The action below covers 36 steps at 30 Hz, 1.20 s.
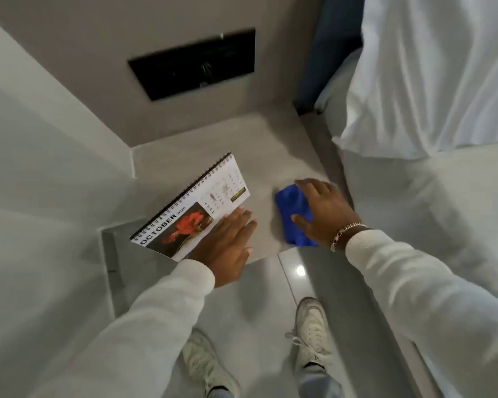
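Pressing blue cloth, seemingly bunched, under right hand

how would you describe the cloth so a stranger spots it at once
Beside the white bed is a grey shelf. On its right part, under the right hand, lies the cloth. It is the only bright blue thing; the calendar beside it, under the left hand, is white with a red flower.
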Available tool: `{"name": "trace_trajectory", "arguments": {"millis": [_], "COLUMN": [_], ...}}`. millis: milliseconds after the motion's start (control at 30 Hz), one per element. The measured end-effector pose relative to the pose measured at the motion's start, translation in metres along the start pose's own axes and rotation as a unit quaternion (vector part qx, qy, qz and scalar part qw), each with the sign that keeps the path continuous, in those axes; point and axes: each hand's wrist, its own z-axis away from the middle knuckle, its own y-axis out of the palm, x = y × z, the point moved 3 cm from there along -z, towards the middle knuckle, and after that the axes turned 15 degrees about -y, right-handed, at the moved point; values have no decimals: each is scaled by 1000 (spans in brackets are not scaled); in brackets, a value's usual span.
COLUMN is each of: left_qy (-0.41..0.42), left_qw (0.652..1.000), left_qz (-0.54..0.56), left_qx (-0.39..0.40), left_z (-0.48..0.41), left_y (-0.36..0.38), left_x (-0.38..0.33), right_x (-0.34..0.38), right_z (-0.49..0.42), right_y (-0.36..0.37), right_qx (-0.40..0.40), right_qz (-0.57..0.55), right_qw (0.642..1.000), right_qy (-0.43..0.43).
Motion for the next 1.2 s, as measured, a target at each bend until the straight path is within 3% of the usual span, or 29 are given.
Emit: {"name": "trace_trajectory", "arguments": {"millis": [133, 233, 433, 833, 1067, 1200], "left_qy": [-2, 22, 56, 63, 66, 137], "left_qw": [997, 994, 987, 988, 997, 989], "left_qz": [-68, -105, -147, -136, -42, -7], "left_qx": [40, 21, -38, -36, 10, -46], "left_z": [-21, -29, -33, -37, -14, 24], "left_y": [63, 90, 101, 107, 76, 21], "left_x": [13, 18, 28, 30, 28, 18], "right_x": [-21, -23, -20, -24, -6, 22], "right_z": [-5, -7, -13, -29, -19, -5], "right_y": [63, 92, 109, 117, 114, 108], "right_qx": [-14, -65, -138, -254, -209, -115], "right_qz": [78, 104, 111, 141, 176, 153], "right_qw": [996, 991, 980, 949, 953, 970], "right_qy": [30, 56, 96, 125, 129, 149]}}
